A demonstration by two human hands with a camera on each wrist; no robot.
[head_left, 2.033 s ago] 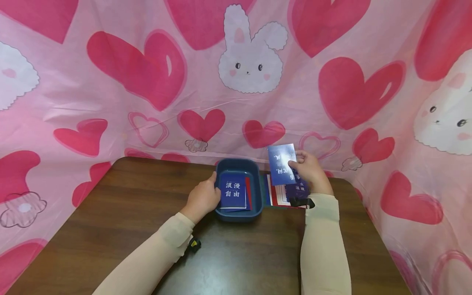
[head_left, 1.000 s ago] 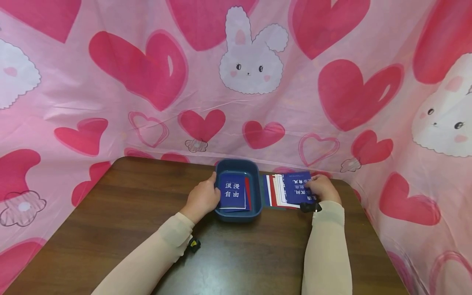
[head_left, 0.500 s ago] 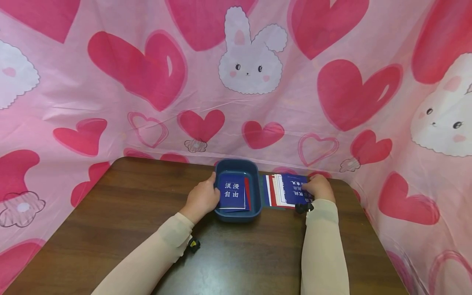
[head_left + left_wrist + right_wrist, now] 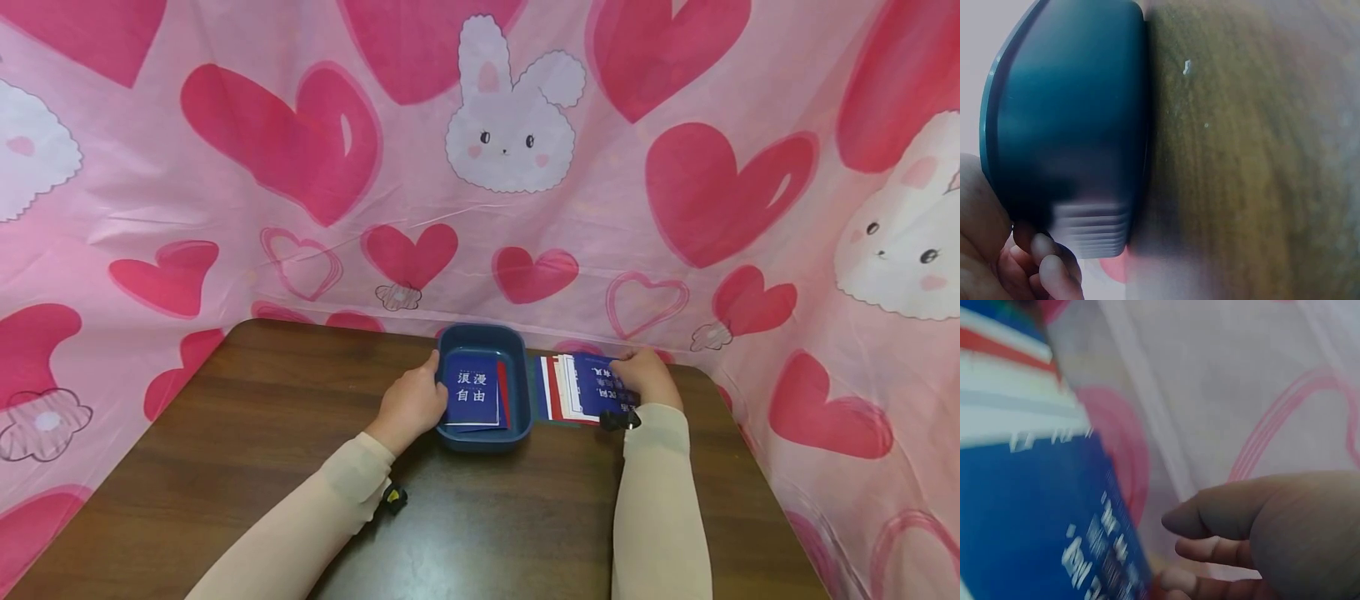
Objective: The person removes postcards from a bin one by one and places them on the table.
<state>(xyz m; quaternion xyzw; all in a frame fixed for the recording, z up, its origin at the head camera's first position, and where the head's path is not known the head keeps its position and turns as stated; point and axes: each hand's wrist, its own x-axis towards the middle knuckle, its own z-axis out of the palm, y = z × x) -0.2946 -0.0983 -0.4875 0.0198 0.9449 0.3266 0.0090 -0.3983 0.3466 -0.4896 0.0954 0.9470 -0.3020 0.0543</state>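
The blue tray (image 4: pixel 485 340) is gripped at its rim by the left hand (image 4: pixel 411 403); the top blue card (image 4: pixel 597 385), pinched by the right hand (image 4: pixel 647 378), should be lifted singly

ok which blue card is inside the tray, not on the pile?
The blue card with large white characters, lying flat in the tray by the left hand. The other blue card tops the fanned pile under the right hand.

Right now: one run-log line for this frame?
left hand: grips blue tray | right hand: on top blue card of stack | tray: blue card inside
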